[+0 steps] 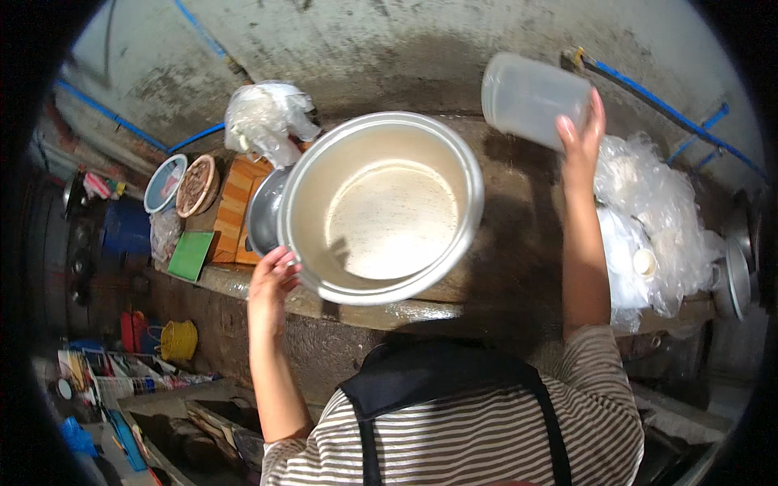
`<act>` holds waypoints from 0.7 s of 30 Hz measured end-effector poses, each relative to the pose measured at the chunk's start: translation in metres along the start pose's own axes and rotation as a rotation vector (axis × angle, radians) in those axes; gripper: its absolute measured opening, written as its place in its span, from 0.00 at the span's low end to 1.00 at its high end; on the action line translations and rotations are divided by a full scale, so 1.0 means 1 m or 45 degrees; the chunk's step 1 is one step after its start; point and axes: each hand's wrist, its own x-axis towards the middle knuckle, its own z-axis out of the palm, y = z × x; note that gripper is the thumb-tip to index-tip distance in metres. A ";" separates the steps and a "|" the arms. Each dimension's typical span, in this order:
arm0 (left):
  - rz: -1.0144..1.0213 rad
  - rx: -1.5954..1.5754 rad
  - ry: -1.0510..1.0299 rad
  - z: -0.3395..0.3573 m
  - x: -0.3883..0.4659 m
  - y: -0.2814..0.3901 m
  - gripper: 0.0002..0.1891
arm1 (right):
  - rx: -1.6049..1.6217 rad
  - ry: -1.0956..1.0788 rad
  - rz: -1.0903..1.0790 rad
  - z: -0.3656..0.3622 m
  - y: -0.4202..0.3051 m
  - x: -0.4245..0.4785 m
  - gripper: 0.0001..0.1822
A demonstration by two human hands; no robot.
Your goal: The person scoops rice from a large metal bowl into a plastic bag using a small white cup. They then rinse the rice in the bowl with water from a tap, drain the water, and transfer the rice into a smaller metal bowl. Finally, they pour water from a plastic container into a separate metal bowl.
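A large round aluminium pot [392,225] stands in front of me, and its pale inside shows no contents except a hand's shadow. Beside its lower left rim is my left hand [275,276], fingers loosely apart and holding nothing. Whether the fingertips touch the rim I cannot tell. Up at the right, my right hand [582,140] grips one end of a translucent plastic container [529,97], which is tilted on its side near the wall. Partly hidden behind the pot's left side is a grey metal bowl [267,212].
A wooden board [234,206], green board [191,255], blue basin [165,182] and brown-filled basket [197,185] lie left. Plastic bags [264,121] sit behind the bowl; a larger heap of bags [653,225] lies right. Blue pipes [656,103] run along the wall [413,36].
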 end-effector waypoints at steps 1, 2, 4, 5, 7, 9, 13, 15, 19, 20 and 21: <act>-0.003 0.049 -0.041 0.008 0.001 0.002 0.20 | 0.179 -0.028 0.129 0.004 -0.015 -0.017 0.43; -0.014 0.103 -0.098 0.015 0.002 -0.001 0.19 | 0.370 -0.070 0.259 0.010 -0.032 -0.038 0.45; 0.017 0.247 -0.438 0.043 0.001 0.008 0.18 | 0.567 -0.232 0.392 0.020 -0.077 -0.075 0.47; 0.072 0.299 -0.609 0.056 0.003 0.004 0.20 | 0.564 -0.266 0.363 0.025 -0.085 -0.089 0.49; 0.356 0.302 -0.853 0.072 0.013 -0.011 0.28 | 0.467 -0.283 0.404 0.038 -0.086 -0.118 0.51; 0.361 0.206 -0.849 0.080 0.014 -0.008 0.24 | 0.397 -0.291 0.401 0.052 -0.093 -0.142 0.53; 0.400 0.208 -0.855 0.052 0.031 -0.003 0.16 | 0.505 -0.339 0.533 0.085 -0.119 -0.172 0.57; 0.471 0.167 -0.822 0.027 0.040 0.000 0.12 | 0.450 -0.430 0.563 0.100 -0.117 -0.187 0.58; 0.486 0.112 -0.489 -0.048 0.063 0.009 0.08 | 0.249 -0.588 0.717 0.139 -0.130 -0.196 0.58; 0.463 0.119 -0.363 -0.069 0.075 0.007 0.08 | 0.171 -0.564 0.654 0.147 -0.122 -0.198 0.49; 0.409 -0.066 -0.252 -0.092 0.082 0.008 0.09 | 0.112 -0.568 0.680 0.153 -0.120 -0.198 0.44</act>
